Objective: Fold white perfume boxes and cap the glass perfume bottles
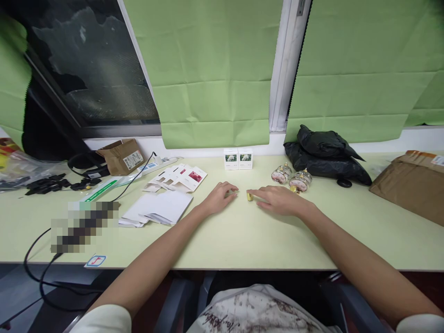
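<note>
A small gold cylinder (249,196), perhaps a cap, stands on the table between my hands. My right hand (279,200) reaches it from the right, its outstretched index fingertip touching or very near the top, the other fingers apart. On the left, my left hand (219,198) rests on the tabletop with fingers loosely bent and apart, nothing in them. A second small gold piece (293,189) shows behind my right hand. Just beyond that hand are two clear, ornate round jars (281,174) with gold-topped lids. Two small white boxes (237,159) with flower pictures stand side by side farther back.
Left of my left hand lie flat white cartons (166,206) and flattened printed cartons (180,178). Behind them sit an open brown box (121,157) and a power strip (159,164). Black plastic bags (322,152) and a large cardboard box (412,185) occupy the right.
</note>
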